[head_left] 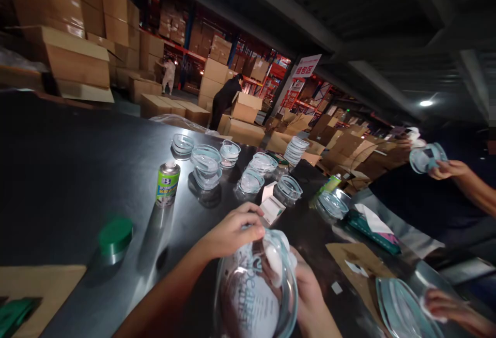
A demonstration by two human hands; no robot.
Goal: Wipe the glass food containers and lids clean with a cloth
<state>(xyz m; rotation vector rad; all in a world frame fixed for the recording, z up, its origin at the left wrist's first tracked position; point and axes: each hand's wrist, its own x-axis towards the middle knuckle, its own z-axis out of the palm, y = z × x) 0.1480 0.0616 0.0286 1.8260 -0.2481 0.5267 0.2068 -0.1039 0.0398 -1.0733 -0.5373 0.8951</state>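
Close in front of me, a clear oval glass dish is tilted up on its side. My left hand grips its upper rim, thumb and fingers closed on the edge. On the dish's right side my right hand presses a crumpled white wipe against the glass, its fingers partly hidden. Printed lettering and a pale round patch show through the dish. Just beyond my left fingertips stands a small open white box.
Stacked glass dishes stand across the dark metal table. A green spray can and a green-lidded round container are at left. At right, a co-worker's hand holds a glass dish; more dishes lie on cardboard.
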